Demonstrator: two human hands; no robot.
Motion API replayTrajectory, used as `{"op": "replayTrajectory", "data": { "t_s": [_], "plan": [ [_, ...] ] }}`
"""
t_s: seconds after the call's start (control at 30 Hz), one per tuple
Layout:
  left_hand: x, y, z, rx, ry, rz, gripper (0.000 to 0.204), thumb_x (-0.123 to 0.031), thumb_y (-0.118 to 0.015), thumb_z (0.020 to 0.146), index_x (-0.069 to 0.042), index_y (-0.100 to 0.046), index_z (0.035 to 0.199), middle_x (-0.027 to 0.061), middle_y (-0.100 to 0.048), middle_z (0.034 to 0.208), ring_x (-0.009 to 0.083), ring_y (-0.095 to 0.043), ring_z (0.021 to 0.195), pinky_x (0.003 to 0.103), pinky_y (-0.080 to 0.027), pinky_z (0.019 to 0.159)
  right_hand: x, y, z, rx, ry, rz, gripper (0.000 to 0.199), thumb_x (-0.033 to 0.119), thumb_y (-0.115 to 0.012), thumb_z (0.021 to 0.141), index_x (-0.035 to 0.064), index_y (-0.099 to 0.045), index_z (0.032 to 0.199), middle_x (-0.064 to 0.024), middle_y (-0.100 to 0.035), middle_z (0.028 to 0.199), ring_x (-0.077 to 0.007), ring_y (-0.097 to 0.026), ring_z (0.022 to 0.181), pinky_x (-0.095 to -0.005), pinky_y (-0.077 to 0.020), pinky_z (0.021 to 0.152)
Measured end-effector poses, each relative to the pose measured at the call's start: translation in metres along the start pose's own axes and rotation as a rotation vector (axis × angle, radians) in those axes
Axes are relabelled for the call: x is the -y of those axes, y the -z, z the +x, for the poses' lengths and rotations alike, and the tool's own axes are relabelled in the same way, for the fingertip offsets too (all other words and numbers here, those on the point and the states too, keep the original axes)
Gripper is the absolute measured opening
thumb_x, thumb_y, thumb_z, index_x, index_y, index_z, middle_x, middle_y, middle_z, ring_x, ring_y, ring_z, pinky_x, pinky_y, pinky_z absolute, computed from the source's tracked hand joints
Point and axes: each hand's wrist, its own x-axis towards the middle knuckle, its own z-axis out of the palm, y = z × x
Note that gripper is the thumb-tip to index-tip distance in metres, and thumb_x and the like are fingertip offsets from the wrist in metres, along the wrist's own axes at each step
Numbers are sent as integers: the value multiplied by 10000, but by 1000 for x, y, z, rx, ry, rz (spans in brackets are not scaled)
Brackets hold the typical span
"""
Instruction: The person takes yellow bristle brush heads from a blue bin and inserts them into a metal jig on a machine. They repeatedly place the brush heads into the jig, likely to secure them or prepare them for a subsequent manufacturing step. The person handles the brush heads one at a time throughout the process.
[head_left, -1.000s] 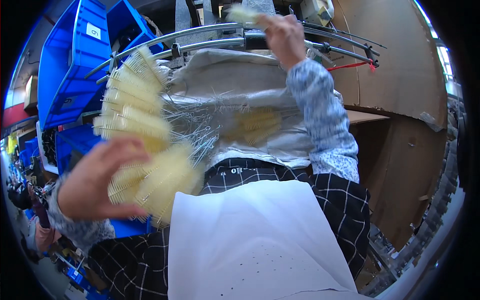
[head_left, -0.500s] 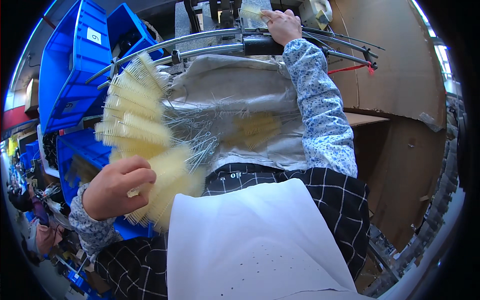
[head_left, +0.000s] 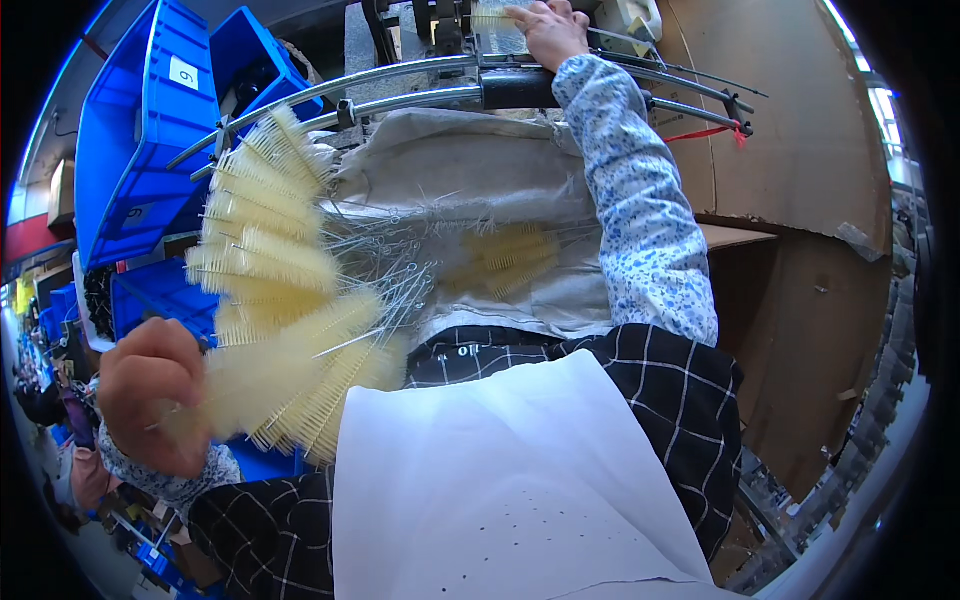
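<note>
At the lower left, my left hand (head_left: 155, 395) is closed round the bristle end of a pale yellow wire tube brush (head_left: 290, 365), blurred by motion. Its wire stem points up and to the right over a fanned pile of similar brushes (head_left: 265, 230), whose looped wire ends lie toward the middle. My right hand (head_left: 552, 35) reaches to the machine (head_left: 448, 35) at the top, its fingers pinching the right end of another yellow brush (head_left: 492, 18). Several more brushes (head_left: 510, 258) lie on the grey cloth (head_left: 470, 170) before me.
Curved metal rails (head_left: 415, 97) with a black sleeve (head_left: 520, 90) cross in front of the machine. Blue bins (head_left: 150, 130) stand at the left. Cardboard sheets (head_left: 780, 130) wall the right side. A white sheet (head_left: 500, 470) covers my front.
My left hand has moved left and slightly down, drawing a brush out from the pile. My right hand has shifted slightly left and up at the machine.
</note>
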Motion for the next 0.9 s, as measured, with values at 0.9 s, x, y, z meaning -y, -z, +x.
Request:
{"op": "replayTrajectory", "data": {
  "t_s": [0.9],
  "plan": [
    [2, 36, -34, -441, 17, -184, 363, -293, -630, 588, -118, -362, 759, 36, -295, 699, 130, -267, 640, 316, -201, 591, 14, -21, -16, -303, -166, 180, 324, 185, -504, 719, 112, -542, 1032, -70, -558, 969, -249, -528, 911, -414, -392, 757]
  ]
}}
